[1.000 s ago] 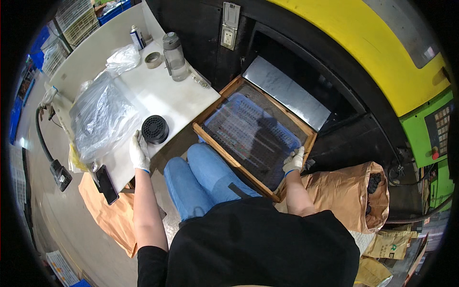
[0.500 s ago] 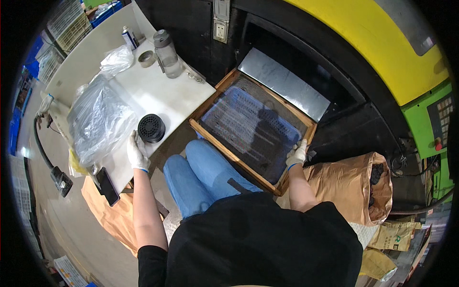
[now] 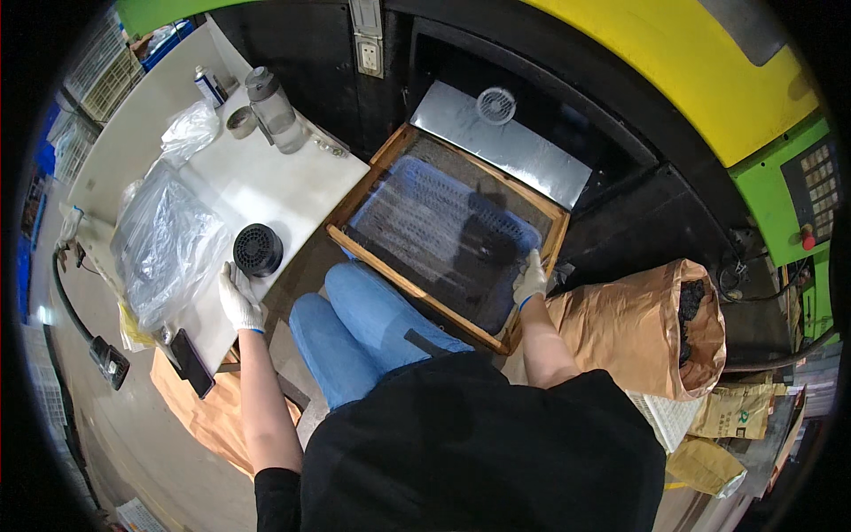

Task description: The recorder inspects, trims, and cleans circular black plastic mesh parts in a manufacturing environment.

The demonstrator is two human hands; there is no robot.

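Remotely, I rest my left grip (image 3: 240, 300), fingers loose, beside a black perforated cylinder (image 3: 258, 249); whether my right grip (image 3: 530, 280) clasps the wooden frame (image 3: 408, 280) beneath it, I cannot tell.

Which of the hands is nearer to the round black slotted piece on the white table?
Left. The left hand is right beside the round black slotted piece; the right hand is well away from it, at the right side of the wooden frame.
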